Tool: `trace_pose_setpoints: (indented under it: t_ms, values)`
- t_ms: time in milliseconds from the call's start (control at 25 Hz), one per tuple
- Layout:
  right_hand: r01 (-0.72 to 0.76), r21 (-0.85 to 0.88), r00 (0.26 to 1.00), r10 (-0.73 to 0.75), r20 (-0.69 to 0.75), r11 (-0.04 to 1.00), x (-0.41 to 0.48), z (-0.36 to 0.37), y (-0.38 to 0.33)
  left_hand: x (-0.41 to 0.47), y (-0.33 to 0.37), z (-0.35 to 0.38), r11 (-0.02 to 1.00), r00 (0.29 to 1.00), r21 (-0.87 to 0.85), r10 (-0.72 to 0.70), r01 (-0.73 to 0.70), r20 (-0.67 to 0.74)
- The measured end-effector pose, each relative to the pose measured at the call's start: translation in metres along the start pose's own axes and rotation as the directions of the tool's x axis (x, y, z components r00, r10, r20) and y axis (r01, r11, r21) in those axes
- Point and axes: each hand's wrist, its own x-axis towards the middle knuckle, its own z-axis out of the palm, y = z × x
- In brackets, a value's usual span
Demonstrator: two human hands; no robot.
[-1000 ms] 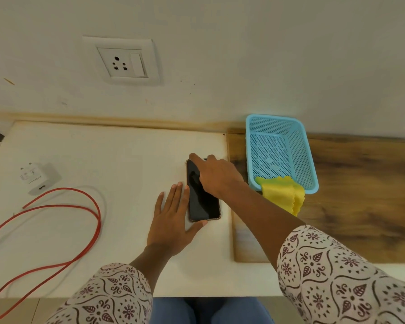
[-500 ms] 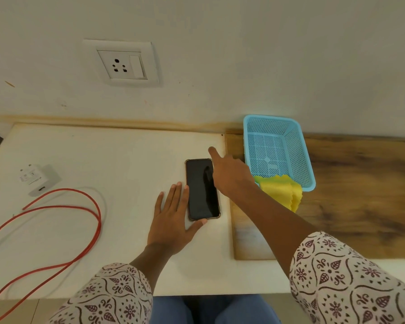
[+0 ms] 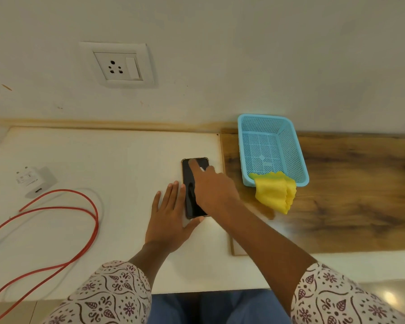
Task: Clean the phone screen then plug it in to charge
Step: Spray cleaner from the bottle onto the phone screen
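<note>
Black rectangular phone [image 3: 190, 183] flat on white tabletop [image 3: 103, 160], long axis toward wall. Left hand [image 3: 168, 218] flat beside it, fingers straight, thumb at near edge. Right hand [image 3: 214, 191] above, forefinger on screen, gripping nothing. Crumpled yellow cloth [image 3: 275, 194] to right, nearer right hand.

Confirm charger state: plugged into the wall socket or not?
Not plugged in. The charger lies on the white table at the left, and the holes of the wall socket are bare.

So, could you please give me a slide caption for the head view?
Left hand beside the phone, right hand touching its screen; yellow cloth hangs from the basket.
</note>
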Motion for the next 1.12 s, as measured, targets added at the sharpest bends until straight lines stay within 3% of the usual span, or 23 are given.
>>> trace_pose_setpoints:
  t_ms: [120,320,520,880,960,1120]
  values:
    - [0.043,0.072,0.995,-0.05,0.088,0.996,-0.021,0.01,-0.014,-0.001,-0.001,0.0,0.999,0.999,0.019,0.04,-0.041,0.022]
    - [-0.047,0.141,0.963,0.008,0.268,0.989,-0.033,0.024,-0.021,-0.002,-0.002,0.001,0.996,0.997,0.047,0.07,-0.072,0.044]
    - [-0.022,0.144,0.979,-0.007,0.202,0.989,-0.037,0.012,-0.023,-0.002,-0.003,0.002,0.996,0.997,0.05,0.069,-0.071,0.046]
    - [-0.1,0.142,0.922,0.038,0.386,0.985,-0.054,0.022,-0.026,-0.003,-0.001,0.002,0.999,1.0,0.034,0.019,-0.019,0.016]
    - [-0.037,0.092,0.937,0.003,0.349,0.995,-0.055,0.022,-0.019,-0.003,0.0,0.001,1.0,1.0,-0.006,0.024,-0.024,0.007]
    - [-0.029,0.046,0.997,0.026,0.077,0.999,-0.058,0.019,0.013,-0.001,0.0,0.003,1.0,1.0,-0.028,0.008,-0.008,-0.021]
